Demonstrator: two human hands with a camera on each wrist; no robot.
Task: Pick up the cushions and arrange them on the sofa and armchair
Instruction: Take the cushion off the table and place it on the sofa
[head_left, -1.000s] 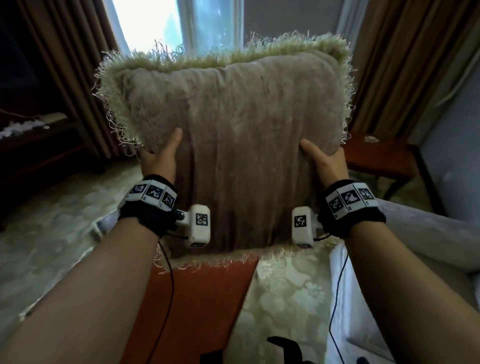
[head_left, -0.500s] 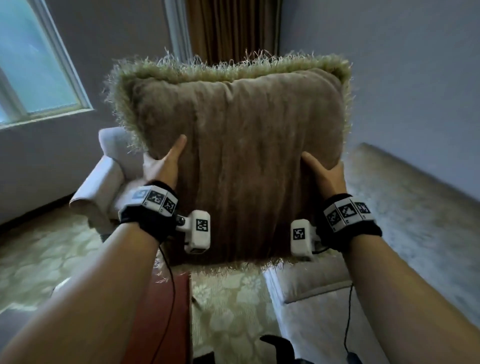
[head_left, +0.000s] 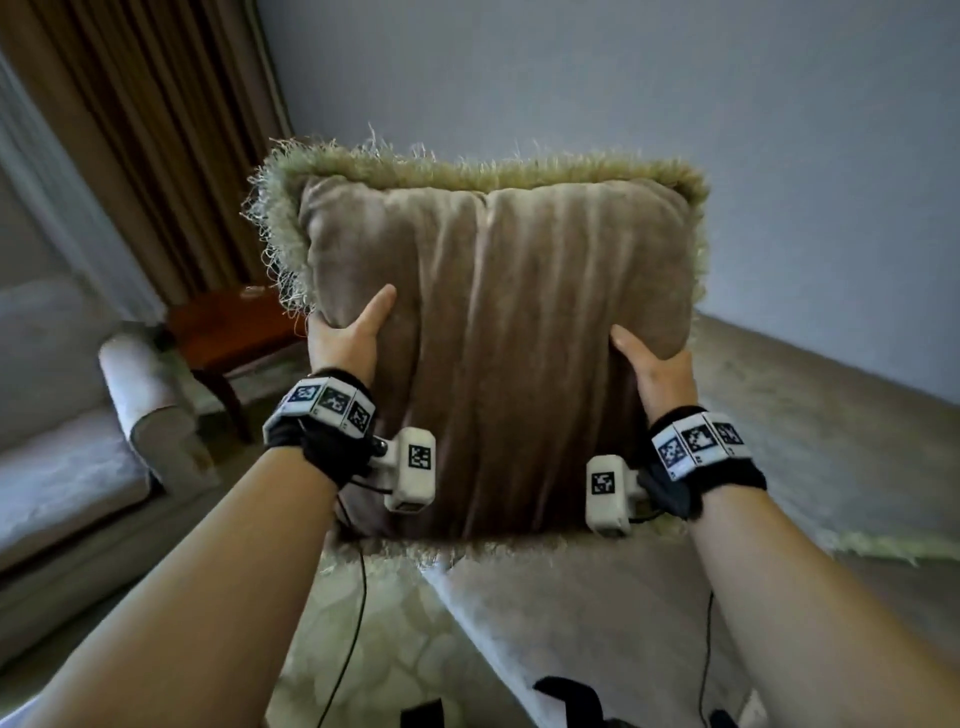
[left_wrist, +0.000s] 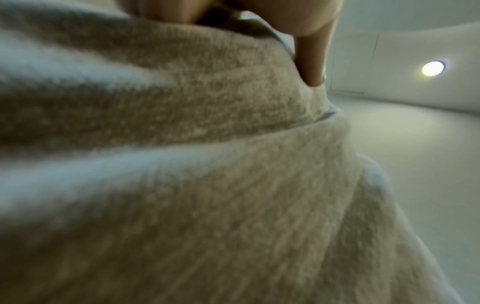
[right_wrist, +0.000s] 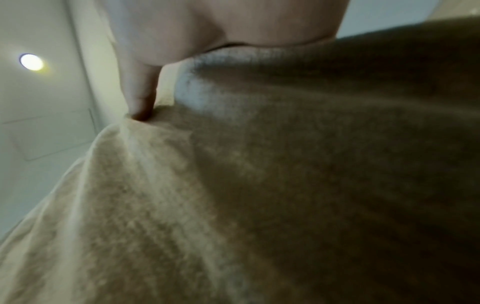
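Note:
A beige plush cushion (head_left: 498, 332) with a shaggy green fringe is held upright in the air before me. My left hand (head_left: 348, 338) grips its left edge, thumb on the near face and fingers hidden behind. On the right edge my right hand (head_left: 654, 364) grips the same way. Both wrist views are filled by the cushion fabric (left_wrist: 207, 185) (right_wrist: 259, 195), with a thumb (left_wrist: 311, 61) (right_wrist: 140, 92) pressed into it. The sofa (head_left: 571, 623) lies below and to the right of the cushion. The pale armchair (head_left: 78, 441) stands at the left.
A dark wooden side table (head_left: 234, 332) stands between the armchair and the sofa, below brown curtains (head_left: 156, 156). A second fringed cushion (head_left: 883, 545) shows its edge on the sofa at the right. Patterned carpet (head_left: 374, 649) covers the floor. A bare wall (head_left: 675, 104) rises behind.
My view has swung right, from the window and curtains to the wall, armchair and sofa. The cushion stays gripped between both hands, held upright as before.

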